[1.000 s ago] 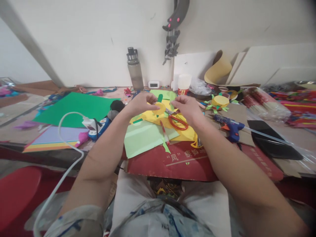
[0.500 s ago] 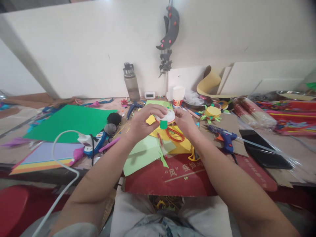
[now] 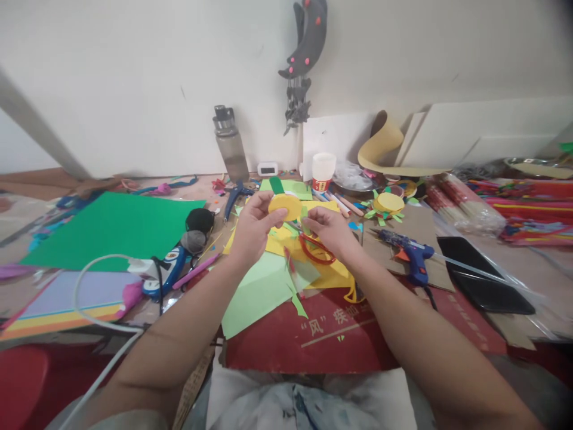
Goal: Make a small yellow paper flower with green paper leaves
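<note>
My left hand [image 3: 253,232] is closed on a yellow paper disc [image 3: 289,206], thumb on its front face. A dark green paper tab [image 3: 276,185] sticks up from the disc's top edge. To the right, my right hand [image 3: 330,232] pinches a small light green paper strip [image 3: 305,220] close to the disc's rim; whether the strip is joined to it I cannot tell. Beneath my hands are scissors with red handles [image 3: 317,249], yellow paper [image 3: 331,272] and a pale green sheet [image 3: 255,292]. A similar yellow disc with green tabs [image 3: 388,203] rests further right.
A blue glue gun [image 3: 414,254] and a black phone [image 3: 486,275] lie at right. On the left are a green sheet [image 3: 116,230] and a white cable [image 3: 78,292]. A bottle [image 3: 231,152] and a paper cup [image 3: 323,170] stand at the back.
The disc has been turned from its white side to its yellow face. My right hand has come away from the disc and now pinches the light green strip.
</note>
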